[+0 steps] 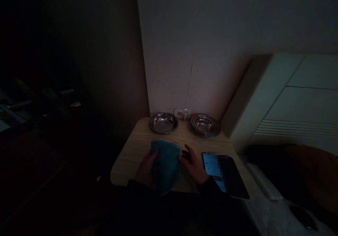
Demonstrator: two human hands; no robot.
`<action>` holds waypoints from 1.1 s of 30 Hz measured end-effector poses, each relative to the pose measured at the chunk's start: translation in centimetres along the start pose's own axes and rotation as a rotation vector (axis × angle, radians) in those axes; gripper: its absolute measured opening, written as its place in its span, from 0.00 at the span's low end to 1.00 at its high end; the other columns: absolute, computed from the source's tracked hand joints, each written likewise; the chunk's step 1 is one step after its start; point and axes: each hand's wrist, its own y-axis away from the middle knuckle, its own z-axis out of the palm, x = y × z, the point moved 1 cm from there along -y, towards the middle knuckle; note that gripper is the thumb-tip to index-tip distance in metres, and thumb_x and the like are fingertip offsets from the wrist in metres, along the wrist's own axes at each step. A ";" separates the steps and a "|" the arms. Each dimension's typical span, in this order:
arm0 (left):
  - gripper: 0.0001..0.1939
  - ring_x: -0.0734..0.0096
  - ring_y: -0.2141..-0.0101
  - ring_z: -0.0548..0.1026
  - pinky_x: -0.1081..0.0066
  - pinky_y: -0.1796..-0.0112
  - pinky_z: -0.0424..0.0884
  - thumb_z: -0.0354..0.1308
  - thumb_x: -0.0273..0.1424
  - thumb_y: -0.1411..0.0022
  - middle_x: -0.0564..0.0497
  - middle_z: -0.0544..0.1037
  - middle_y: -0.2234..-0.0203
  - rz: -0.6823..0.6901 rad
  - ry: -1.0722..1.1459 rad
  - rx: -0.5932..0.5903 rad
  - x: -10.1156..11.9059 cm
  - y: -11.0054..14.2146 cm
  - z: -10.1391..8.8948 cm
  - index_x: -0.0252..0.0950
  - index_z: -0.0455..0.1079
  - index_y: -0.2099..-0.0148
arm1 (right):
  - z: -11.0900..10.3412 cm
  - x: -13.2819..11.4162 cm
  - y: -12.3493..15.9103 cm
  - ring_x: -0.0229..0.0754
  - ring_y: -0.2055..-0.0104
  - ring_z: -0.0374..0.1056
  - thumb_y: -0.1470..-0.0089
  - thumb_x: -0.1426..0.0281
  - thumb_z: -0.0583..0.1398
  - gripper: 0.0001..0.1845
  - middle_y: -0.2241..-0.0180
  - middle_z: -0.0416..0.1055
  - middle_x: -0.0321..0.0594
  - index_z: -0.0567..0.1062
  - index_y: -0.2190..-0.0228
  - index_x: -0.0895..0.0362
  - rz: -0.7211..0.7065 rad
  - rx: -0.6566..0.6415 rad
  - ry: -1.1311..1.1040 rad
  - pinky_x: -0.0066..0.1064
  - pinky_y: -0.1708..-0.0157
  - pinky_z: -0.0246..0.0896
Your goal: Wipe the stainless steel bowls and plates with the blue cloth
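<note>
A blue-green cloth (167, 165) hangs over the front part of a small wooden table, slightly blurred. My left hand (146, 166) grips its left side, the thumb lying on the front of the cloth. At its right edge is my right hand (194, 165), fingers apart and half curled, the thumb touching or very close to the cloth. Whether anything lies inside the cloth I cannot tell. Behind it, a shallow round steel dish (163, 123) stands at the back left of the table. Nested steel dishes (205, 125) sit at the back right.
A lit phone (215, 172) lies on the wooden table (126, 162) at the right, beside a dark flat object (235, 178). A wall socket (183, 113) with a plug sits behind the dishes. A pale padded panel (298, 99) rises at the right. The room is dim.
</note>
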 end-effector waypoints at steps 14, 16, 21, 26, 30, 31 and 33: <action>0.38 0.62 0.58 0.74 0.63 0.56 0.68 0.63 0.32 0.56 0.44 0.75 0.56 0.250 -0.558 -0.151 2.1 1.0 -1.2 0.35 0.59 0.41 | -1.1 -0.8 -0.6 0.43 0.57 0.69 0.57 0.69 0.61 0.38 0.51 0.69 0.43 0.59 0.43 0.55 -0.033 -0.193 -0.061 0.34 0.61 0.67; 0.28 0.60 0.56 0.72 0.61 0.52 0.65 0.63 0.32 0.57 0.45 0.74 0.55 0.304 -0.678 -0.150 2.6 1.2 -1.2 0.35 0.69 0.50 | -1.6 -1.3 -0.7 0.44 0.59 0.69 0.59 0.72 0.62 0.31 0.55 0.71 0.43 0.67 0.49 0.56 -0.041 -0.220 0.055 0.35 0.61 0.66; 0.13 0.60 0.59 0.71 0.62 0.54 0.65 0.65 0.38 0.59 0.47 0.75 0.63 0.297 -0.721 -0.131 3.8 0.7 -1.1 0.36 0.75 0.70 | -3.0 -2.4 -0.8 0.44 0.61 0.67 0.60 0.68 0.63 0.06 0.65 0.71 0.40 0.76 0.75 0.56 -0.072 -0.222 0.143 0.36 0.57 0.61; 0.23 0.64 0.62 0.75 0.65 0.61 0.70 0.52 0.46 0.46 0.44 0.77 0.61 0.184 -0.578 -0.136 2.5 -0.1 -0.6 0.33 0.69 0.57 | -2.5 -1.4 -1.9 0.38 0.70 0.68 0.50 0.64 0.56 0.11 0.72 0.71 0.37 0.74 0.71 0.58 -0.012 -0.208 0.139 0.28 0.71 0.64; 0.28 0.64 0.64 0.76 0.66 0.65 0.72 0.55 0.40 0.47 0.40 0.77 0.61 0.123 -0.538 -0.062 0.2 -0.8 -1.0 0.30 0.59 0.47 | -1.8 0.2 -2.3 0.34 0.78 0.65 0.49 0.67 0.56 0.15 0.77 0.68 0.32 0.71 0.59 0.59 0.059 -0.180 0.215 0.24 0.80 0.60; 0.28 0.63 0.65 0.77 0.66 0.66 0.72 0.56 0.39 0.47 0.40 0.78 0.62 0.119 -0.553 -0.042 -0.3 -1.0 -1.2 0.30 0.58 0.47 | -1.8 0.5 -2.3 0.34 0.78 0.65 0.50 0.68 0.56 0.15 0.78 0.68 0.32 0.71 0.59 0.58 0.067 -0.190 0.245 0.24 0.80 0.60; 0.27 0.63 0.67 0.77 0.66 0.67 0.72 0.57 0.38 0.48 0.41 0.78 0.65 0.131 -0.601 -0.022 -1.1 -1.8 -1.3 0.30 0.60 0.49 | -2.2 0.8 -2.4 0.34 0.79 0.65 0.51 0.71 0.57 0.13 0.79 0.68 0.31 0.72 0.62 0.58 0.072 -0.211 0.318 0.24 0.79 0.60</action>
